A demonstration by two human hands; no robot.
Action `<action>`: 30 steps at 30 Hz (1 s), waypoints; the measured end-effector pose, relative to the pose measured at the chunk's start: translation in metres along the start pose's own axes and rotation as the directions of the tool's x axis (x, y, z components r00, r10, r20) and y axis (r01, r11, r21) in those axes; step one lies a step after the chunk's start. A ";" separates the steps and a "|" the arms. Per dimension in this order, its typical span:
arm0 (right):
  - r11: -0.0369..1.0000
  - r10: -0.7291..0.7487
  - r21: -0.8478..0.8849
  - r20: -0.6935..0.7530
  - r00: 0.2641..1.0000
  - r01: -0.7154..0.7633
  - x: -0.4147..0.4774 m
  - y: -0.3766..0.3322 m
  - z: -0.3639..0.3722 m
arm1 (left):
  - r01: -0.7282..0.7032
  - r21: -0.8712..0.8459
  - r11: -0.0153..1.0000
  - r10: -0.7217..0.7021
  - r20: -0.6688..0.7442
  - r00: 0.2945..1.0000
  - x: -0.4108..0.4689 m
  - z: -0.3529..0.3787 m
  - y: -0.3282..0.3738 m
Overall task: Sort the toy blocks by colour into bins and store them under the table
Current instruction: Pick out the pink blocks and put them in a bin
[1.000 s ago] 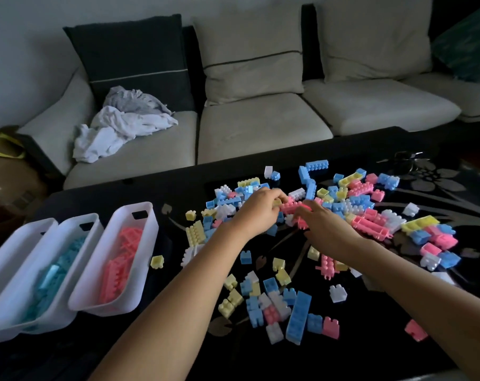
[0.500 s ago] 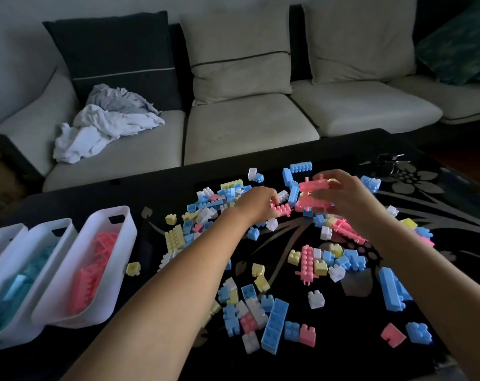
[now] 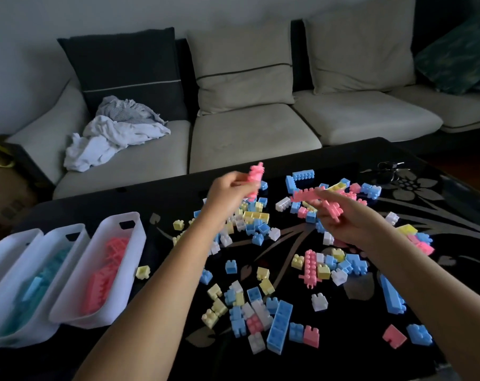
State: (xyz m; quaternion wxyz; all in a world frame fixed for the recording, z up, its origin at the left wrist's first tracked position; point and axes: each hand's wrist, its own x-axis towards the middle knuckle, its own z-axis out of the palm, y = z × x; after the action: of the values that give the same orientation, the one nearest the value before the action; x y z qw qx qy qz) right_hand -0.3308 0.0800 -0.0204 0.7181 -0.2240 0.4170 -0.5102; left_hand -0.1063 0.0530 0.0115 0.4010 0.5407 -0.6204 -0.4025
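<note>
Dark glass table (image 3: 156, 199) is strewn with mixed blocks (image 3: 280, 325) in front of a beige sofa (image 3: 249, 133). Pink blocks (image 3: 255, 176) are pinched in the curled fingers of the left hand (image 3: 227, 191), raised above the heap. A longer pink cluster (image 3: 307, 194) is gripped by the right hand (image 3: 351, 218) just beside it. The pink bin (image 3: 134, 224) stands well below and left of both grips. Loosely joined pieces could be shed during the carry, or be dropped into the neighbouring blue bin (image 3: 76, 235), if swung hastily.
</note>
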 end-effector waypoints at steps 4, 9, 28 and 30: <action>0.998 0.048 -0.051 0.061 0.997 -0.045 -0.006 0.018 0.020 | 0.126 -0.339 0.932 -0.163 -0.082 0.983 -0.037 -0.064 -0.014; 0.970 0.079 -0.237 0.087 0.993 -0.056 -0.005 0.047 0.056 | 0.202 -0.249 0.947 -0.263 -0.242 0.934 -0.076 -0.130 -0.048; 0.846 0.219 -0.533 0.361 0.907 0.008 0.032 0.152 0.293 | 0.461 0.495 0.736 -0.423 -0.195 0.885 -0.151 -0.219 -0.088; 0.853 0.246 -0.521 0.359 0.900 -0.025 0.031 0.158 0.300 | 0.450 0.505 0.736 -0.410 -0.197 0.891 -0.152 -0.218 -0.090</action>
State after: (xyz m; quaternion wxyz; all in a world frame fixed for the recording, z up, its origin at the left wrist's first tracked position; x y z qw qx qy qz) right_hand 0.0078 0.0800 0.0154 0.7406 -0.4758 0.3894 -0.2711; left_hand 0.1427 0.1810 -0.0041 0.1513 0.7735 -0.5512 -0.2740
